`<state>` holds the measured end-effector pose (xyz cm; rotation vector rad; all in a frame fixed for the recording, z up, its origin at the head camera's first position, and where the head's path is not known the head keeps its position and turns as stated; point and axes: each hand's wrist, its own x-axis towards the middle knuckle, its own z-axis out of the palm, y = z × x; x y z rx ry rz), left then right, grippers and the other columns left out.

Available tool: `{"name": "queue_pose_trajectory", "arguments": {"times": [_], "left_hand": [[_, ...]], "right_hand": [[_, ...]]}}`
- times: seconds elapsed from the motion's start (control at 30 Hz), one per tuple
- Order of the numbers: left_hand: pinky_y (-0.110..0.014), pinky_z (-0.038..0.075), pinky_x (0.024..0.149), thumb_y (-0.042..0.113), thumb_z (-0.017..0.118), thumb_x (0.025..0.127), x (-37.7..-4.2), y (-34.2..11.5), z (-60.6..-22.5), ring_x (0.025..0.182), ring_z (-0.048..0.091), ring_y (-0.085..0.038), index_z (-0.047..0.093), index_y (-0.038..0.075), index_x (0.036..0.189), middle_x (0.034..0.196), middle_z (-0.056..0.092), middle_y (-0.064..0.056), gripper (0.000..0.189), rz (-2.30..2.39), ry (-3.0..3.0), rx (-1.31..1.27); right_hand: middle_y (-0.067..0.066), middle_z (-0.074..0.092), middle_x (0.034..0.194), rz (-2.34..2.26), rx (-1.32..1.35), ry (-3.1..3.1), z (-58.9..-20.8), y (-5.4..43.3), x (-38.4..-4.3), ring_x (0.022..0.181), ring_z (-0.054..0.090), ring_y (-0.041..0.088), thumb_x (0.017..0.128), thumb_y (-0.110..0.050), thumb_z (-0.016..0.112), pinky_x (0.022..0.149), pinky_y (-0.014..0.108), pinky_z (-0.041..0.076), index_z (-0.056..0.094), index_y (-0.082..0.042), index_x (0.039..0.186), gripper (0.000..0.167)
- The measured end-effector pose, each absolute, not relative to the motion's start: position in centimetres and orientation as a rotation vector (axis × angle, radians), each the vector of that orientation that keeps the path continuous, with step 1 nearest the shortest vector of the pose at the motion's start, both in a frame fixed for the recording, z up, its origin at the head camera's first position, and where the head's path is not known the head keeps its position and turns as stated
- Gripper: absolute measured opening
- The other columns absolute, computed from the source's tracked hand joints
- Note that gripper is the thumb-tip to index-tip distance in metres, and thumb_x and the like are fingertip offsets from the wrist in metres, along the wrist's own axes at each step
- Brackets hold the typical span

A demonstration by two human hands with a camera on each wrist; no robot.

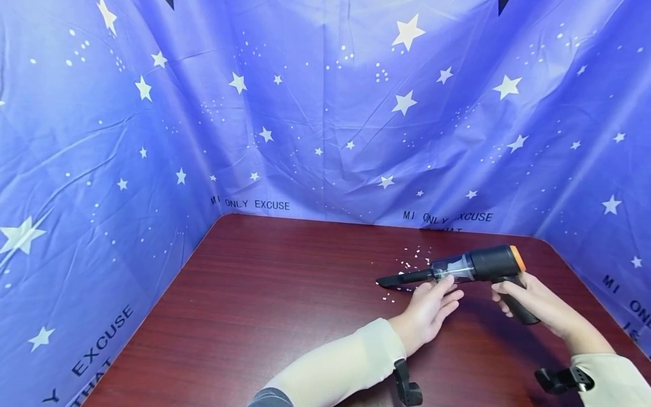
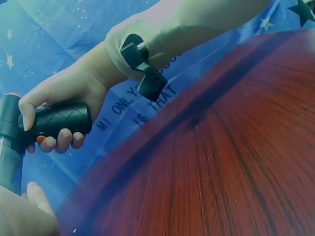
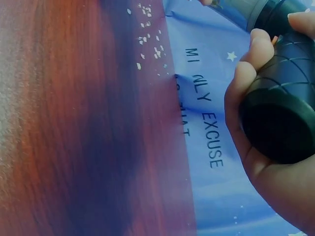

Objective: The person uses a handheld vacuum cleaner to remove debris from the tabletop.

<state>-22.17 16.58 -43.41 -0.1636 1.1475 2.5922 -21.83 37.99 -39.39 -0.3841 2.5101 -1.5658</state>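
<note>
A black handheld vacuum cleaner [image 1: 495,261] with a clear canister, an orange rear rim and a slim black nozzle [image 1: 407,278] is held low over the table, pointing left. My right hand [image 1: 541,305] grips its handle; the right wrist view shows the fingers curled round the textured grip [image 3: 290,69]. Under the canister, my left hand [image 1: 424,308] touches the vacuum with its fingers fairly straight. Only part of that left hand [image 2: 27,211] shows in the left wrist view. Small white scraps [image 1: 414,263] lie scattered around the nozzle, some of them hidden behind it.
The dark red wooden table [image 1: 244,305] extends well to the left of the hands. A blue curtain [image 1: 325,113] with white stars and lettering hangs along the table's back and sides. Black wrist mounts [image 1: 407,384] are strapped over both pale sleeves.
</note>
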Motion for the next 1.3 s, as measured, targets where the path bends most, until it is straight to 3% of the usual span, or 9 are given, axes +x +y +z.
{"name": "queue_pose_trajectory", "arguments": {"times": [0.13,0.63,1.1,1.3], "left_hand": [[-0.047,0.049,0.101,0.013,0.067,0.096,-21.7,16.9,-43.1,0.112,0.066,-0.036,0.057,0.000,0.114,0.112,0.067,-0.017,0.024,2.590,1.140,-0.167],[-0.045,0.049,0.101,0.015,0.068,0.096,-19.7,16.8,-42.9,0.113,0.064,-0.037,0.059,-0.004,0.114,0.111,0.068,-0.015,0.027,2.505,1.181,-0.165],[-0.047,0.052,0.098,0.011,0.067,0.096,-19.1,19.1,-42.4,0.107,0.067,-0.036,0.057,-0.001,0.111,0.103,0.068,-0.014,0.022,2.524,1.170,-0.173],[-0.049,0.050,0.099,0.011,0.066,0.096,-19.3,20.0,-42.2,0.106,0.068,-0.037,0.056,-0.001,0.110,0.103,0.068,-0.014,0.021,2.531,1.163,-0.158]], "right_hand": [[0.004,0.065,0.078,-1.553,-0.426,2.499,-39.1,38.7,-21.7,0.064,0.063,0.017,0.102,-0.008,0.046,0.057,0.035,0.056,0.060,-0.006,0.094,0.017],[0.001,0.064,0.076,-1.494,-0.614,2.422,-39.3,40.4,-21.4,0.061,0.061,0.011,0.099,0.001,0.041,0.052,0.034,0.054,0.059,0.005,0.091,0.020],[-0.004,0.066,0.079,-1.526,-0.587,2.436,-39.4,42.6,-20.2,0.064,0.062,0.010,0.101,0.002,0.036,0.055,0.032,0.055,0.065,-0.008,0.092,0.032],[-0.007,0.068,0.083,-1.546,-0.565,2.482,-39.4,43.2,-19.8,0.067,0.064,0.012,0.102,0.002,0.036,0.058,0.033,0.057,0.067,-0.020,0.095,0.039]]}}
